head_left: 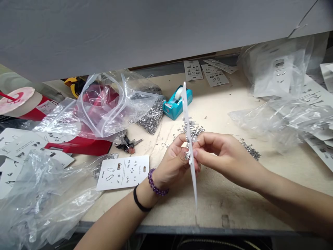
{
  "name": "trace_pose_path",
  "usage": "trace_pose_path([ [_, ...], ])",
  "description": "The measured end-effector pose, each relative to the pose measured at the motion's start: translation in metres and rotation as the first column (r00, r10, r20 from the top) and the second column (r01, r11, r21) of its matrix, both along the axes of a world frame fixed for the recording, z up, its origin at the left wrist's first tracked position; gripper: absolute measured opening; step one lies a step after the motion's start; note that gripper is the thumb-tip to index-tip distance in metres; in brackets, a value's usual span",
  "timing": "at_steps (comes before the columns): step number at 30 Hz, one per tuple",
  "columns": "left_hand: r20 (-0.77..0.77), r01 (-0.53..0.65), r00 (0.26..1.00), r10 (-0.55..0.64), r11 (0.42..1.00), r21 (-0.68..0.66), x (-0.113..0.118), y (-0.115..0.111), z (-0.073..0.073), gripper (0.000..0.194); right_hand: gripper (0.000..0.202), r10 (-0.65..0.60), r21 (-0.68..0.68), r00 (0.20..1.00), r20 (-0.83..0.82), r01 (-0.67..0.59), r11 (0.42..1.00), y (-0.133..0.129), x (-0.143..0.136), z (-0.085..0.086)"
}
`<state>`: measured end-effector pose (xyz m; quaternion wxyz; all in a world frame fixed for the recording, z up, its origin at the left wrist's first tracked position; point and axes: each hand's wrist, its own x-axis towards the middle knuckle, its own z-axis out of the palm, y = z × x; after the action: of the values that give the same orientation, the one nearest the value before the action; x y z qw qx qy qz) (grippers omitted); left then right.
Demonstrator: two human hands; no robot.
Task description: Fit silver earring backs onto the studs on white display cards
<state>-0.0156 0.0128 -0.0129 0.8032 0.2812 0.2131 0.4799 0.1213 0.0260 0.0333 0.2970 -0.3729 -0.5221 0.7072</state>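
Edge-on to me, a white earring card (191, 177) stands upright between my two hands. My left hand (175, 161) grips it from the left side, with small silvery earrings showing by the thumb. On the card's other side, my right hand (214, 149) has thumb and fingertips pinched together against the card's back; any tiny part in that pinch is hidden. Behind the hands lies a pile of small silver earring pieces (195, 131). Another earring card (123, 172) with several earrings on it rests flat beside my left wrist.
A teal tape dispenser (174, 108) stands behind the hands. To its left are a bag of small metal parts (152, 116) and a red tool (83, 146). Plastic bags with cards (283, 76) crowd the right. More earring cards (193, 70) lie at the back, below a large white panel (145, 31).
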Motion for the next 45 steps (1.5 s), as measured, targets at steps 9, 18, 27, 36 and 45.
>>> trace_pose_path([
  [9,-0.052,-0.042,0.998,0.040,0.999,-0.033,-0.002,-0.001,-0.002,0.016,0.014,0.061,0.226,0.983,0.175,-0.100,0.969,0.013,0.010,-0.003],
  [18,-0.140,-0.242,0.963,0.230,0.967,-0.077,-0.010,0.011,0.007,0.018,0.023,-0.113,0.456,0.542,0.833,-0.555,0.695,0.040,0.084,-0.005],
  [27,-0.162,-0.248,0.960,0.226,0.960,-0.131,-0.010,0.010,0.008,0.019,0.025,-0.141,0.307,0.287,0.947,-0.686,0.660,0.033,0.071,-0.019],
  [36,-0.436,-0.334,0.819,0.372,0.928,0.165,-0.005,0.007,0.004,0.021,0.022,-0.061,0.397,0.509,0.859,-0.585,0.707,0.031,0.063,-0.003],
  [45,-0.529,-0.373,0.697,0.483,0.875,0.307,-0.002,0.004,0.008,0.018,0.020,-0.121,0.504,0.839,0.530,-0.197,0.841,0.023,0.052,0.002],
])
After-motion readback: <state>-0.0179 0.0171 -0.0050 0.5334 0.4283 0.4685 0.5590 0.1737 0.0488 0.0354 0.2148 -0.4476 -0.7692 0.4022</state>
